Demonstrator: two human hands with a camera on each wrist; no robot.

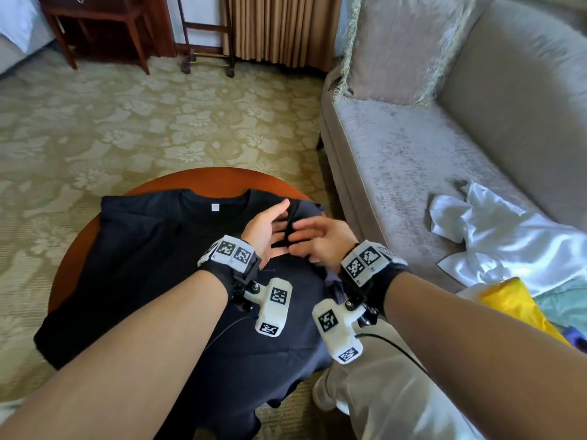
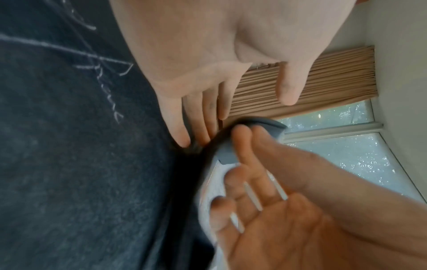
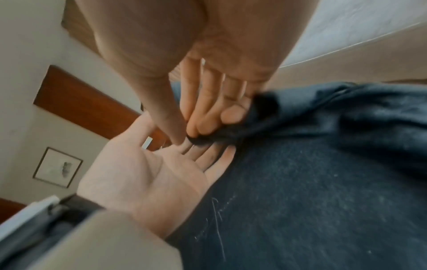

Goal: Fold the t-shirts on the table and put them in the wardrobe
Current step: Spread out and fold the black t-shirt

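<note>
Left hand (image 1: pixel 266 224) is lying flat with fingers straight, palm turned up and inward, against a raised fold of the black t-shirt (image 1: pixel 152 268). Right hand (image 1: pixel 320 241) is meeting it from the other side; its thumb and fingertips (image 3: pixel 233 114) are pinching a bunched strip of the dark cloth, apparently the sleeve, at the table's (image 1: pixel 203 177) far right edge. The strip is standing up between the two palms.

The t-shirt is lying spread over the round table, collar at the far edge, label showing, hem hanging over the near edge toward the person. Its left side is looking already turned in over the body; the right sleeve is the part being worked.

Judgement: folding is at an early stage. Side folds are not finished, the lengthwise fold is not begun, nothing is going to the wardrobe yet, and no wardrobe is in view.

Further garments (image 1: pixel 508 236), white, yellow and pale green, are lying heaped on the sofa (image 1: pixel 397 147) to the right.
</note>
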